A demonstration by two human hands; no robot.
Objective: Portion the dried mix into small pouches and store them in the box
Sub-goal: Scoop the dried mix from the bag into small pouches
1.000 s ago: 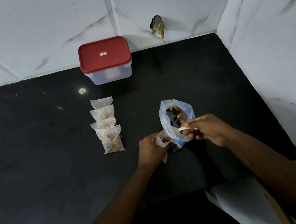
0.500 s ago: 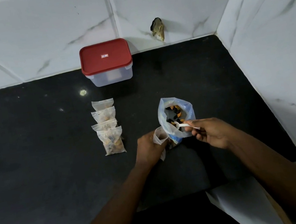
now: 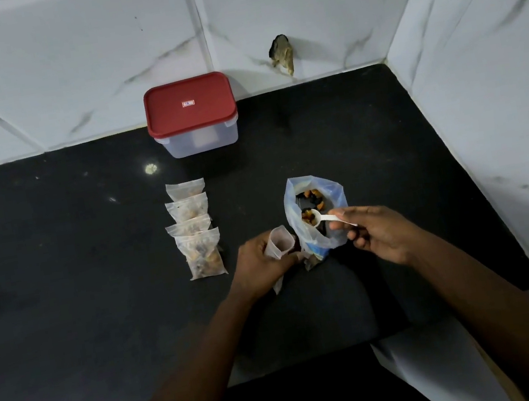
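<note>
The dark surface (image 3: 64,301) carries everything, and any piece dropped on it would be hard to pick out against it. The box (image 3: 201,141) stands at the back against the wall (image 3: 63,76) with its red lid (image 3: 172,111) on, so nothing can be stored until that is taken off. The bag of dried mix (image 3: 327,242) stands between the two hands with a slack mouth. It could be tipped over if it is nudged while the spoon is drawn out. Four filled pouches (image 3: 196,235) lie in an overlapping row to the left, well apart from the bag. The left hand (image 3: 259,265) is curled round an empty pouch (image 3: 278,243), whose mouth is held open and upward. Were that grip loosened, the mouth would likely fold shut. The handle of a white spoon (image 3: 320,221) is pinched by the right hand (image 3: 378,236), and its bowl is loaded with mix at the bag's mouth. The pouch's opening is narrow, so pieces could be spilled in the crossing if the spoon is tilted.
</note>
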